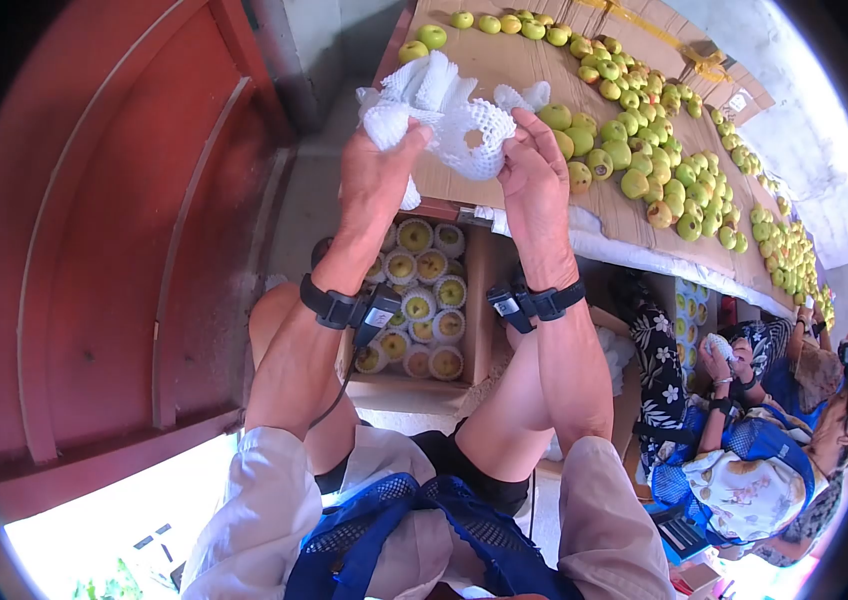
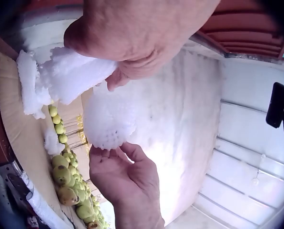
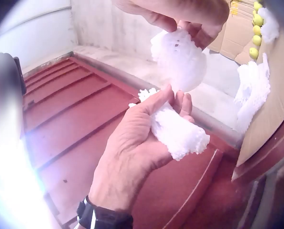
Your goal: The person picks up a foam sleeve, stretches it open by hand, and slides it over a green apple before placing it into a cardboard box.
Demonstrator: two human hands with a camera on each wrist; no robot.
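Observation:
My left hand holds a bunched bundle of white foam fruit nets between thumb and palm. Its fingertips are also at one end of a spread foam fruit net. The opposite edge of that net is pinched by my right hand, thumb against fingers. Puffed out round, the net hangs between both hands, and a round opening in its mesh faces the head camera. More loose foam nets lie on the cardboard-covered table just beyond the left hand.
Many green apples spread over the cardboard tabletop ahead and right. Below my hands, a carton holds netted apples. A red metal panel stands left. Another person sits at the right, holding a white-netted item.

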